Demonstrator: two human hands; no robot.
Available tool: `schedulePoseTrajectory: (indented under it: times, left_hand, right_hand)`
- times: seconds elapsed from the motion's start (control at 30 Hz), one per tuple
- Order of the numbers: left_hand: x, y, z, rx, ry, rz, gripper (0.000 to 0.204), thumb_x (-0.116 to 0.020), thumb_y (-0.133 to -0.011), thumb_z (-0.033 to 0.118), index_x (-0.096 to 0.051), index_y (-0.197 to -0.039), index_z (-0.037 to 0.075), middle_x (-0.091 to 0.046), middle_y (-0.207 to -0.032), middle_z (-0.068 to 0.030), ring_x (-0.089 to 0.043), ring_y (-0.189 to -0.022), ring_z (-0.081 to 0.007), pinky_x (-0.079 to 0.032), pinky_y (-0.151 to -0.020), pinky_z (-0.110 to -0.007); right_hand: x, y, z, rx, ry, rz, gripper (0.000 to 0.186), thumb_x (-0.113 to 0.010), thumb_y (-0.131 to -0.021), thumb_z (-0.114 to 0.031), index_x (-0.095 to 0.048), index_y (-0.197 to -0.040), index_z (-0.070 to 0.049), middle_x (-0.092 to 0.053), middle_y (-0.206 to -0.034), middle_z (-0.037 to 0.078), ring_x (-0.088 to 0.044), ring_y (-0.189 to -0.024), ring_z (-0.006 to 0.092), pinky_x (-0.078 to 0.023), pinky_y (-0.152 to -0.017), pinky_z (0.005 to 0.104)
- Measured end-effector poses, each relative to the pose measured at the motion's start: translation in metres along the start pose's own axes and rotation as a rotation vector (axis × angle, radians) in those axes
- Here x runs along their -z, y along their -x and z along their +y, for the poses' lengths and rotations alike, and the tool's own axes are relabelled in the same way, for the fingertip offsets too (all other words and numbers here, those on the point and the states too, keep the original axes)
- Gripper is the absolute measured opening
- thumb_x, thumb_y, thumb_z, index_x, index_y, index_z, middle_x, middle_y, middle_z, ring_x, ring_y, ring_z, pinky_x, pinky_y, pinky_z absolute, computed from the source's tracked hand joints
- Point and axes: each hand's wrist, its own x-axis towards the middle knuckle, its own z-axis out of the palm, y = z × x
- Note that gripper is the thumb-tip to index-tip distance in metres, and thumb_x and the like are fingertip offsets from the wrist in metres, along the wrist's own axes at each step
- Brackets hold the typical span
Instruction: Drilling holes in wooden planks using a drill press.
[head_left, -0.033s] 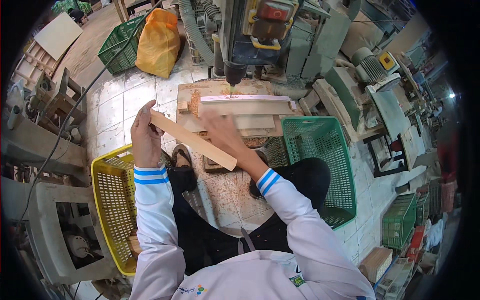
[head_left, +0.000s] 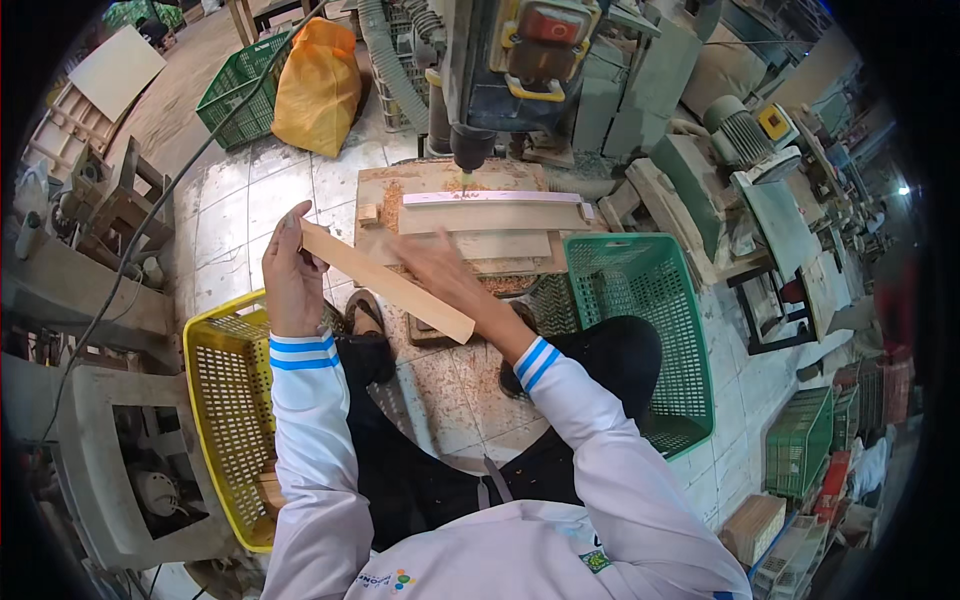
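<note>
My left hand (head_left: 296, 271) grips the upper end of a light wooden strip (head_left: 385, 282), which slants down to the right. My right hand (head_left: 440, 268) is blurred behind the strip, near the front of the wooden work board (head_left: 372, 180); its fingers are too smeared to tell whether it holds anything. On that board a long pale plank (head_left: 490, 216) lies along a pinkish-white fence (head_left: 520, 197) among shavings. A drill head (head_left: 470, 145) with a bit stands over the fence. A small wood block (head_left: 368, 213) sits at the board's left.
A yellow basket (head_left: 210, 390) is by my left leg, a green crate (head_left: 690, 330) by my right. Behind stand an orange sack (head_left: 315, 90) and another green crate (head_left: 225, 105). A motor-driven machine (head_left: 740, 130) is at right; a cable (head_left: 150, 210) runs down the left.
My right hand has shifted very slightly left, still blurred. My left hand and the strip in it look almost unmoved.
</note>
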Motion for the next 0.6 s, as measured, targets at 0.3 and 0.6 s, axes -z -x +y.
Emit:
schedulePoseTrajectory:
  times: [0.3, 0.6]
  left_hand:
    - [-0.001, 0.005, 0.007, 0.021, 0.105, -0.005, 0.041, -0.056, -0.102, 0.034, -0.059, -0.122, -0.001, -0.065, -0.084, -0.0038, -0.058, -0.069, -0.0071, -0.044, -0.058, -0.02]
    - [0.0, 0.004, 0.007, 0.008, 0.105, -0.028, 0.04, -0.057, -0.102, 0.033, -0.058, -0.123, -0.001, -0.065, -0.084, -0.0042, -0.061, -0.071, -0.0083, -0.047, -0.061, -0.021]
  right_hand:
    - [0.014, 0.02, -0.002, -0.672, 0.684, 0.309, 0.062, -0.057, -0.095, -0.051, -0.055, -0.133, -0.002, -0.049, -0.146, 0.016, -0.041, -0.138, 0.0335, -0.014, -0.115, 0.0629]
    - [0.0, -0.007, -0.021, -0.044, -0.065, 0.128, 0.074, -0.042, -0.097, -0.061, -0.055, -0.133, 0.002, -0.056, -0.135, 0.025, -0.044, -0.135, 0.0399, -0.013, -0.113, 0.069]
